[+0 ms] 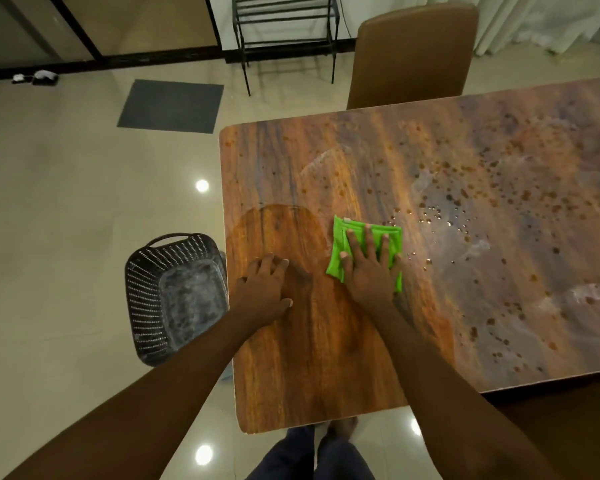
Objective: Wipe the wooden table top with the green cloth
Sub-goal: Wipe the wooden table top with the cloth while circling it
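Observation:
The wooden table top [378, 161] fills the right half of the view. Its right part is speckled with droplets and pale smears, while the left near part looks dark and clean. A folded green cloth [340, 251] lies flat on the wood near the middle. My right hand [369, 268] presses down on it with fingers spread over the top. My left hand [265, 289] rests flat on the bare wood just left of the cloth, fingers apart, holding nothing.
A dark perforated basket [174, 292] stands on the tiled floor against the table's left edge. A brown chair [413, 53] is tucked at the far side. A black metal rack [284, 29] and a grey mat [170, 105] lie beyond. My legs show below the near edge.

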